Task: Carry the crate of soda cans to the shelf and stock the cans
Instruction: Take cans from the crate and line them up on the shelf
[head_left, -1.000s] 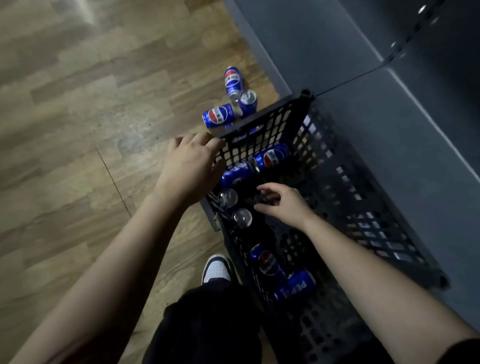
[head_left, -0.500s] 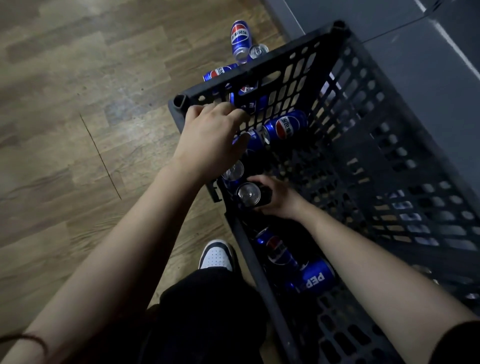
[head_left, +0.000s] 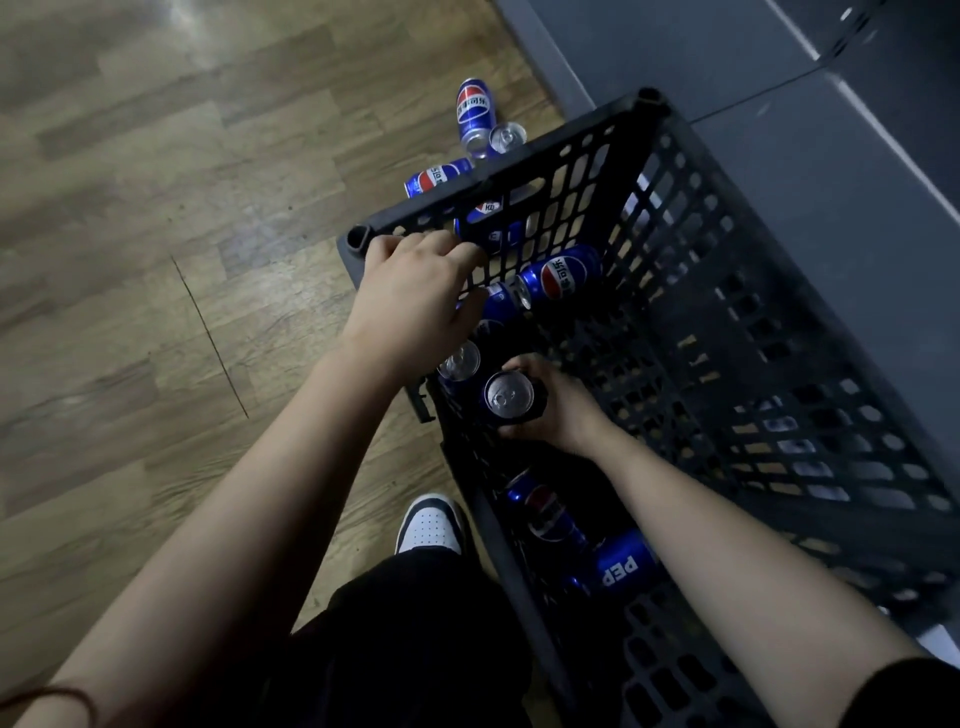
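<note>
held can (head_left: 509, 399): upright with its silver top toward me, inside the crate against the left wall. I have it by the side, so I judge it should come up straight.
right hand (head_left: 563, 410): reached down into the crate, fingers and thumb wrapped round the held can.
crate (head_left: 582, 156): black, with lattice walls, on the floor right by my leg, its right side close along the grey panel. I cannot tell whether it sits flat or tips a little.
left hand (head_left: 415, 293): fingers curled over the crate's rim just beside the far-left corner. I judge this grip steadies the crate while the other hand draws a can.
second upright can (head_left: 460, 360): just beside the held can, nearer the left wall and partly under my left wrist. Probably the next to take.
lying cans, far end (head_left: 561, 273): two on their sides, end to end, at the foot of the far wall.
lying cans, near end (head_left: 621, 566): two on their sides below my right forearm, against the left wall.
floor cans (head_left: 474, 109): at least three outside the crate past its far wall, one standing, the rest on their sides. A further can shows through the lattice.
shoe (head_left: 430, 525): white-toed, planted just beside the crate's left wall.
floor (head_left: 156, 260): wood planks.
grey panel (head_left: 779, 171): flat face to the right. I cannot tell whether it is the shelf's base.
stage, as I judge it: unloading, with several cans left to stock.
</note>
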